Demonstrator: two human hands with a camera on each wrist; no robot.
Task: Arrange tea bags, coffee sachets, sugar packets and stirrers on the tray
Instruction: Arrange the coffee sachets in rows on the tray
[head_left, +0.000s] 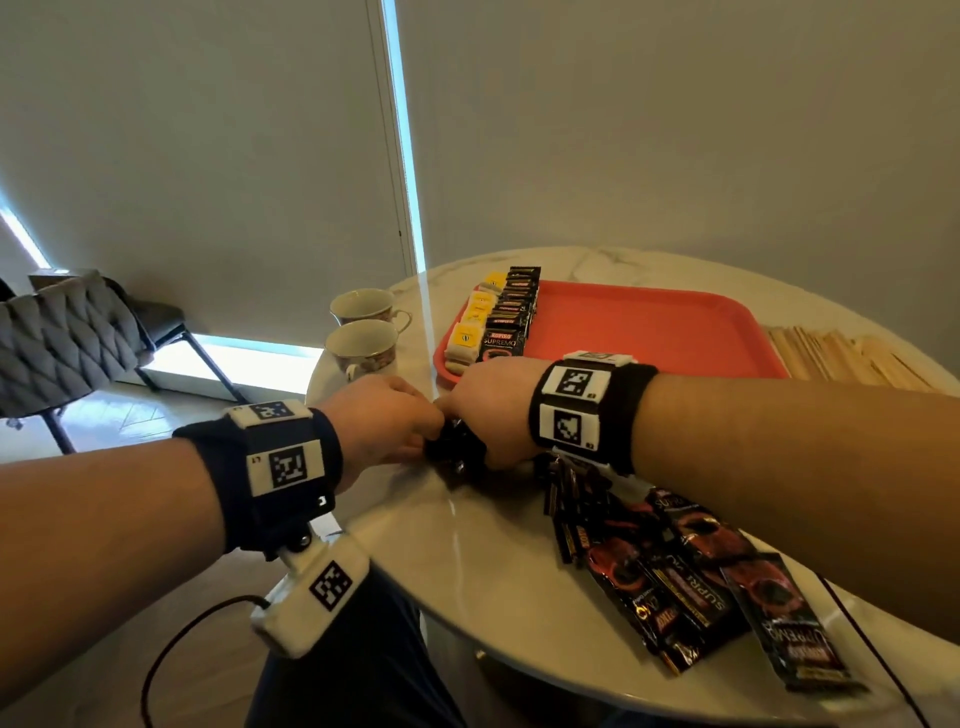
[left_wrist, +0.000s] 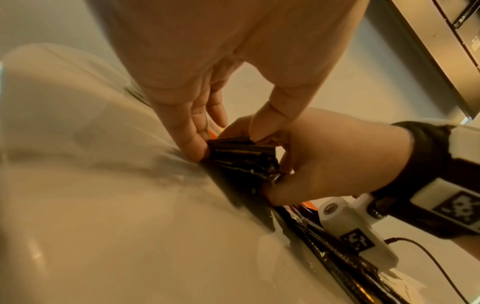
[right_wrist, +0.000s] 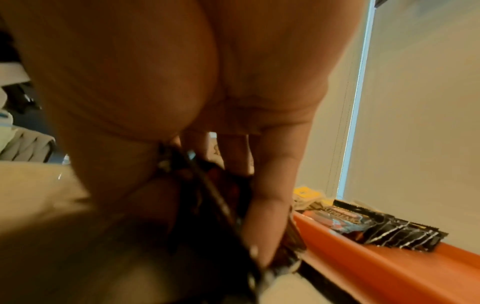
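A bundle of black coffee sachets (head_left: 453, 448) stands on edge on the marble table, just in front of the red tray (head_left: 665, 332). My left hand (head_left: 410, 418) pinches its left end between fingers and thumb, and my right hand (head_left: 467, 415) curls round its right end. The left wrist view shows the bundle (left_wrist: 241, 156) fanned slightly between both hands. On the tray's left side lie a row of yellow tea bags (head_left: 475, 317) and a row of coffee sachets (head_left: 511, 312). The rest of the tray is bare.
More loose coffee sachets (head_left: 675, 571) lie spread on the table under my right forearm. Wooden stirrers (head_left: 852, 353) are piled right of the tray. Two teacups (head_left: 363, 332) stand left of the tray near the table edge. A grey chair (head_left: 67, 338) is at far left.
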